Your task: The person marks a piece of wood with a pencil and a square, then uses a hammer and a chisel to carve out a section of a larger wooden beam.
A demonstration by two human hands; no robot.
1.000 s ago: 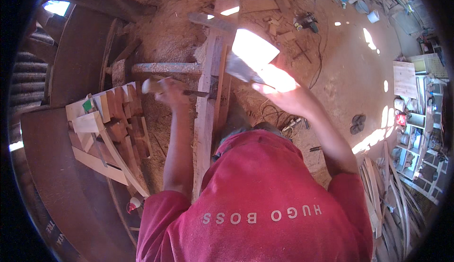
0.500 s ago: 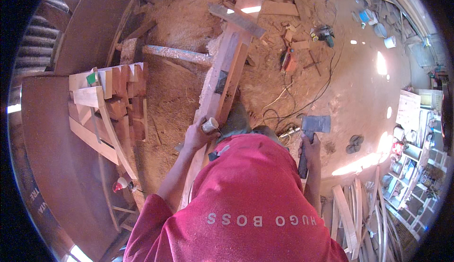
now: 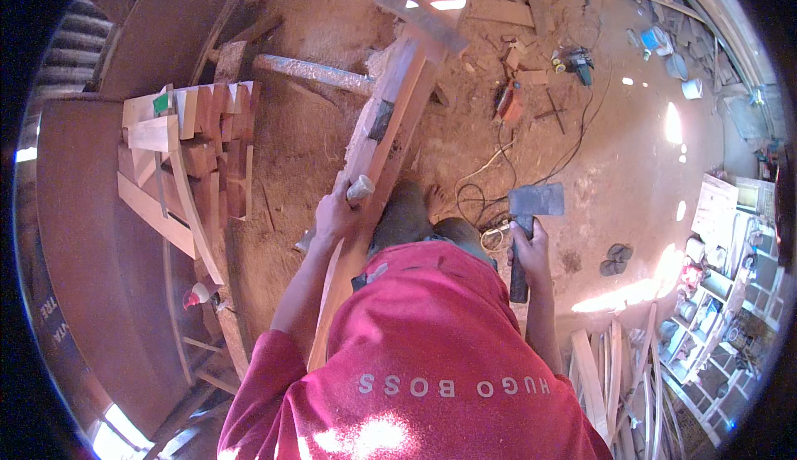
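Nearest, the red shirt (image 3: pixel 432 319) hides the near end of the wooden beam (image 3: pixel 405 99), which slants away from the body. Right hand (image 3: pixel 533 248): grip closed on a hammer (image 3: pixel 538 200), now lowered beside the body; one second ago it was raised near the beam. Left hand (image 3: pixel 334 211): grip closed around a chisel (image 3: pixel 359 188), withdrawn from the dark recess (image 3: pixel 381 119) to the beam's nearer stretch. Striking therefore appears paused. The fingers mask most of the chisel. Farther out, recess depth cannot be read; a crosspiece (image 3: pixel 419 22) covers part of the beam.
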